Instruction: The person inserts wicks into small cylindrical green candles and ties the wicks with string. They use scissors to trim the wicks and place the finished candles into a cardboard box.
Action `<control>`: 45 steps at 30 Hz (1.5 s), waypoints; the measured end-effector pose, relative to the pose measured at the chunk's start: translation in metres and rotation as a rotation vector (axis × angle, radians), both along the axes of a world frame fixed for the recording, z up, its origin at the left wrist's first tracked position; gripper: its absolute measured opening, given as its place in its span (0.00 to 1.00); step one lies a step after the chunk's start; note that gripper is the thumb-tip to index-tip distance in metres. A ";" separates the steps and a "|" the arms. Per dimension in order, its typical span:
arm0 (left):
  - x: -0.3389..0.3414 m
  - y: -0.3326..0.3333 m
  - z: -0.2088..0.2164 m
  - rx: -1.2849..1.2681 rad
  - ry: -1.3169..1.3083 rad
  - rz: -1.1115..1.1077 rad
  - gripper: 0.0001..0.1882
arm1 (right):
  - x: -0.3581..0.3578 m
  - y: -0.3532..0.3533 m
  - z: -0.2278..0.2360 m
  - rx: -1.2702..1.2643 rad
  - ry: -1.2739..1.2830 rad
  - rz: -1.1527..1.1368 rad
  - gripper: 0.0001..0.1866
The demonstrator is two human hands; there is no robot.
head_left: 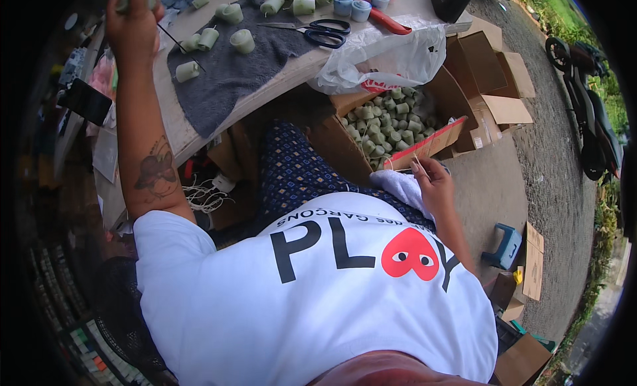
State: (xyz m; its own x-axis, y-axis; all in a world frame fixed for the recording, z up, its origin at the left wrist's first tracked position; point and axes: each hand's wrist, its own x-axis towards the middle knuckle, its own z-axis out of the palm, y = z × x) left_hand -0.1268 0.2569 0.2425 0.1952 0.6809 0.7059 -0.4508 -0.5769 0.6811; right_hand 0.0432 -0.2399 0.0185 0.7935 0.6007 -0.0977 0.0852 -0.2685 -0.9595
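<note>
At the top left my left hand (135, 28) is raised over the table, its fingers closed round a pale green candle (124, 2). A thin dark rod (178, 44) slants down from beside that hand to the grey cloth (255, 77); whether the hand grips it cannot be told. Several pale green candles (242, 41) stand or lie on the cloth. My right hand (434, 186) is low at the right, beside the cardboard box of candles (458, 97). Its thumb and forefinger pinch a thin pale wick (416, 160).
Scissors (325, 36) with dark handles and a red-handled tool (390, 21) lie on the table. A clear plastic bag (381, 58) hangs over its edge. Blue candles (360, 11) stand further back. A white towel (401, 186) lies by my lap. A blue stool (503, 247) stands at right.
</note>
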 end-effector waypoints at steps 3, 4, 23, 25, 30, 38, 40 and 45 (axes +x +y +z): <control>0.009 -0.018 -0.040 -0.005 0.090 -0.023 0.09 | 0.007 0.011 -0.004 -0.075 -0.031 0.073 0.11; 0.011 -0.024 -0.022 -0.023 0.041 -0.051 0.08 | 0.002 0.004 -0.005 -0.103 -0.008 0.089 0.11; 0.080 -0.191 -0.051 0.216 0.082 -0.730 0.15 | 0.003 0.093 0.087 0.263 0.184 0.249 0.18; 0.086 -0.210 -0.069 0.150 0.063 -0.761 0.16 | -0.007 0.106 0.079 0.369 0.138 0.253 0.20; 0.105 -0.246 -0.111 -0.188 0.009 -0.942 0.14 | -0.005 0.097 0.054 0.316 0.327 0.238 0.19; 0.106 -0.252 -0.128 -0.511 -0.006 -1.002 0.12 | -0.016 0.067 0.041 0.280 0.187 0.363 0.10; 0.104 -0.250 -0.127 -0.623 -0.008 -1.034 0.12 | -0.015 0.059 0.041 0.251 0.093 0.376 0.08; 0.098 -0.246 -0.132 -0.740 0.044 -1.014 0.23 | -0.017 0.038 0.036 0.143 -0.022 0.335 0.06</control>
